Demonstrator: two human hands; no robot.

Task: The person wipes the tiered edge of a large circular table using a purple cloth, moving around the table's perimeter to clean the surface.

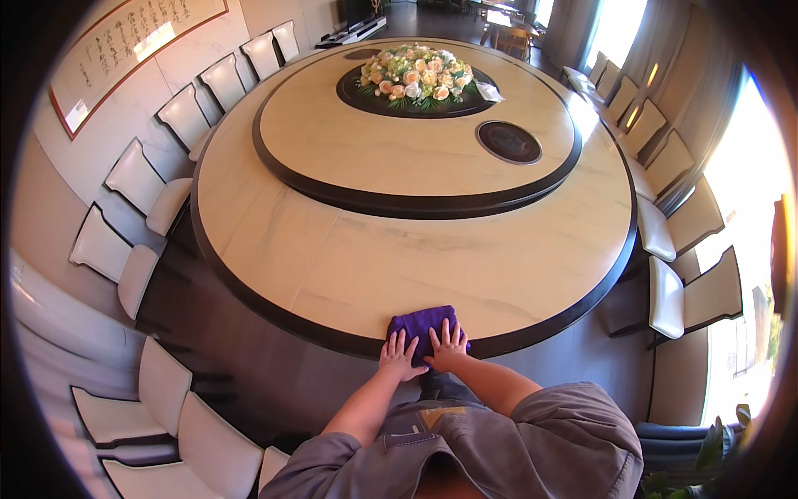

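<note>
A folded purple cloth [422, 323] lies at the near edge of a large round table [399, 258] with a pale marbled top and a dark rim. My left hand [399, 358] presses on the cloth's left side, fingers spread. On its right side rests my right hand [449, 345], also flat with its fingers apart. Part of the cloth hangs over the dark rim between my hands.
A raised round turntable [374, 158] covers the table's middle, bearing a flower arrangement [420, 75] and a dark round inset [509, 142]. White chairs [137, 179] line the left; more chairs [694, 291] stand by the right windows. Behind my left arm are further chairs [166, 391].
</note>
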